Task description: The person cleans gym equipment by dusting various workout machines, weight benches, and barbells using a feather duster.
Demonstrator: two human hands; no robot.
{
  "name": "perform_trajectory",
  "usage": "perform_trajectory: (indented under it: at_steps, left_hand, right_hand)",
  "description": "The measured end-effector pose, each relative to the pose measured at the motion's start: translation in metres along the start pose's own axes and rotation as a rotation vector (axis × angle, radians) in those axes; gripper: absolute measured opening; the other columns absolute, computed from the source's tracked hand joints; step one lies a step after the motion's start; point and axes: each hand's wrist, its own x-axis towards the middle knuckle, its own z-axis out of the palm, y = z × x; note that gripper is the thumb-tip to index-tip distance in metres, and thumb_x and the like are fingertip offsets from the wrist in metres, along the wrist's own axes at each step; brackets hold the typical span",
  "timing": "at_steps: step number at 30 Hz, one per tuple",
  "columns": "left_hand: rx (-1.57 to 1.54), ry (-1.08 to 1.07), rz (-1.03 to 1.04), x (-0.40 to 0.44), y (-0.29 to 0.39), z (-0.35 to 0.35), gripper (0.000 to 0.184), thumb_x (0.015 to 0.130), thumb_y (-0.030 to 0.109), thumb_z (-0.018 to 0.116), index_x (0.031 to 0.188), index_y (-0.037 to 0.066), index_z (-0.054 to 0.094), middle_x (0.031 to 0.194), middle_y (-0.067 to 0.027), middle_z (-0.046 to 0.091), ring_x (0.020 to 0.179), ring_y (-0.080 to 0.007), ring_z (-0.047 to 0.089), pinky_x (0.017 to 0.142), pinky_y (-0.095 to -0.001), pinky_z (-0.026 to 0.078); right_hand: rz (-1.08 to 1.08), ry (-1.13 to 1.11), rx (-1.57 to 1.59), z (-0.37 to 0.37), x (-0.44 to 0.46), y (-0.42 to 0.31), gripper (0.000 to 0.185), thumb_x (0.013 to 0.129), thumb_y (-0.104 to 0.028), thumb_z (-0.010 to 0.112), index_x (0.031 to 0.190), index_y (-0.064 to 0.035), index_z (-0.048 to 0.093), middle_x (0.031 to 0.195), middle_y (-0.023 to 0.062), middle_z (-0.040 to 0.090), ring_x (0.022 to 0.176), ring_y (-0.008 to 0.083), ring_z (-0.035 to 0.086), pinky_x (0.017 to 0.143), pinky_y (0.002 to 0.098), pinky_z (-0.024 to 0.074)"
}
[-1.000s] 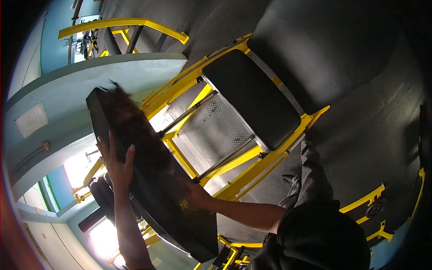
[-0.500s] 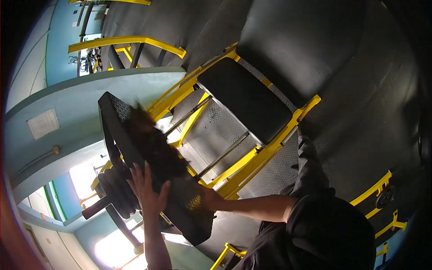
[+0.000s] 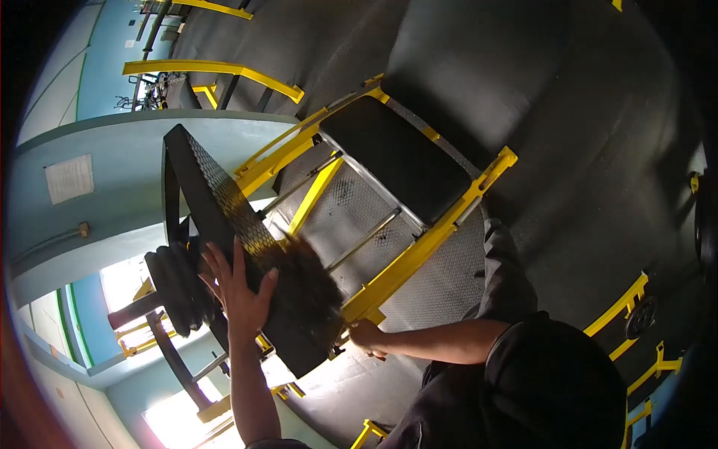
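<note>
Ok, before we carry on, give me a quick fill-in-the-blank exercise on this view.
1. While the left hand rests against the black, flat, textured plate, the dark, long-bristled brush is held in the person's ____ hand.
2. In the picture, the stacked black, round discs are closest to the person's ____ hand.
3. The thick frame beams flanking the black, rectangular pad are coloured ____.

Missing words: right; left; yellow.

Person wears a plain matte black top (image 3: 456, 400) with a roomy black right sleeve (image 3: 561, 367) ending near the elbow, a dark left sleeve edge (image 3: 277, 444) just visible, creased dark grey trouser leg (image 3: 508, 273), forearms, left hand (image 3: 243, 292) and right hand (image 3: 366, 337) bare.
</note>
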Motion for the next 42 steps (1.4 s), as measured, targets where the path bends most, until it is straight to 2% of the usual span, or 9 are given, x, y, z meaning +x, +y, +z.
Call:
perform_trajectory:
  at_steps: [4, 8, 11, 16, 18, 21, 28, 34, 42]
  left_hand:
    - [0.094, 0.029, 0.015, 0.001, -0.003, 0.008, 0.078, 0.077, 0.053, 0.059, 0.141, 0.018, 0.031, 0.150, -0.0201, 0.005, 0.139, -0.0357, 0.001, 0.108, -0.0550, -0.003]
    - [0.135, 0.067, 0.005, -0.004, 0.002, 0.008, 0.075, 0.077, 0.051, 0.060, 0.139, 0.018, 0.035, 0.149, -0.0196, 0.009, 0.139, -0.0351, 0.004, 0.108, -0.0551, -0.002]
    - [0.192, 0.120, 0.064, -0.018, 0.011, 0.003, 0.072, 0.077, 0.052, 0.059, 0.138, 0.019, 0.038, 0.149, -0.0196, 0.014, 0.139, -0.0350, 0.007, 0.108, -0.0548, -0.002]
    - [0.201, -0.145, 0.115, -0.065, 0.047, -0.010, 0.071, 0.075, 0.056, 0.059, 0.134, 0.020, 0.044, 0.148, -0.0194, 0.018, 0.138, -0.0357, 0.011, 0.108, -0.0557, -0.002]
    - [0.166, -0.202, 0.092, -0.080, 0.058, -0.012, 0.073, 0.074, 0.058, 0.060, 0.134, 0.019, 0.044, 0.147, -0.0196, 0.019, 0.138, -0.0356, 0.012, 0.108, -0.0566, -0.002]
    - [0.232, -0.141, 0.135, -0.091, 0.061, -0.007, 0.077, 0.071, 0.058, 0.063, 0.134, 0.019, 0.043, 0.147, -0.0200, 0.020, 0.137, -0.0358, 0.013, 0.108, -0.0555, -0.001]
    - [0.303, -0.176, 0.152, -0.085, 0.062, 0.003, 0.090, 0.066, 0.065, 0.062, 0.141, 0.025, 0.032, 0.149, -0.0189, 0.013, 0.137, -0.0374, 0.013, 0.108, -0.0561, 0.010]
    - [0.298, -0.175, 0.142, -0.085, 0.062, 0.001, 0.090, 0.067, 0.066, 0.062, 0.141, 0.025, 0.031, 0.149, -0.0204, 0.011, 0.137, -0.0376, 0.011, 0.107, -0.0562, 0.008]
    - [0.276, -0.191, 0.137, -0.084, 0.066, 0.005, 0.082, 0.067, 0.064, 0.063, 0.136, 0.025, 0.041, 0.150, -0.0190, 0.009, 0.138, -0.0360, 0.008, 0.108, -0.0552, 0.006]
  right_hand:
    - [0.097, 0.010, 0.221, 0.004, -0.009, 0.022, 0.032, 0.094, -0.020, 0.037, 0.117, -0.0039, 0.050, 0.062, 0.0055, 0.046, 0.040, 0.0113, 0.036, 0.033, 0.0303, 0.0304]
    - [-0.623, 0.223, -0.017, 0.031, -0.017, 0.053, 0.026, 0.094, -0.016, 0.043, 0.112, -0.0020, 0.054, 0.067, 0.0072, 0.052, 0.054, 0.0160, 0.047, 0.053, 0.0299, 0.0422]
    - [-0.704, 0.245, 0.046, 0.030, -0.028, 0.079, 0.026, 0.093, -0.015, 0.045, 0.114, -0.0013, 0.052, 0.066, 0.0076, 0.053, 0.063, 0.0173, 0.049, 0.062, 0.0286, 0.0415]
    - [0.063, 0.098, 0.193, 0.017, -0.052, 0.104, 0.033, 0.095, -0.022, 0.040, 0.123, -0.0067, 0.051, 0.059, 0.0048, 0.051, 0.033, 0.0082, 0.032, 0.030, 0.0268, 0.0314]
    - [-0.488, 0.210, -0.136, 0.037, -0.048, 0.137, 0.035, 0.094, -0.020, 0.044, 0.124, -0.0027, 0.048, 0.072, 0.0134, 0.060, 0.052, 0.0182, 0.052, 0.052, 0.0337, 0.0446]
    - [-0.713, 0.261, -0.017, 0.046, -0.085, 0.126, 0.032, 0.094, -0.017, 0.044, 0.121, -0.0023, 0.049, 0.084, 0.0206, 0.060, 0.072, 0.0272, 0.057, 0.070, 0.0372, 0.0459]
    - [-0.369, 0.047, -0.051, 0.058, 0.019, 0.220, 0.016, 0.089, -0.012, 0.047, 0.095, 0.0016, 0.052, 0.071, 0.0170, 0.056, 0.063, 0.0255, 0.053, 0.063, 0.0398, 0.0436]
    - [-0.926, 0.276, 0.081, 0.066, -0.063, 0.176, 0.027, 0.092, -0.012, 0.045, 0.117, -0.0028, 0.046, 0.064, 0.0146, 0.052, 0.055, 0.0262, 0.052, 0.054, 0.0366, 0.0411]
    - [-0.275, 0.245, -0.338, 0.015, -0.004, 0.247, 0.019, 0.086, -0.012, 0.046, 0.100, -0.0001, 0.048, 0.084, 0.0272, 0.061, 0.078, 0.0412, 0.062, 0.070, 0.0496, 0.0480]
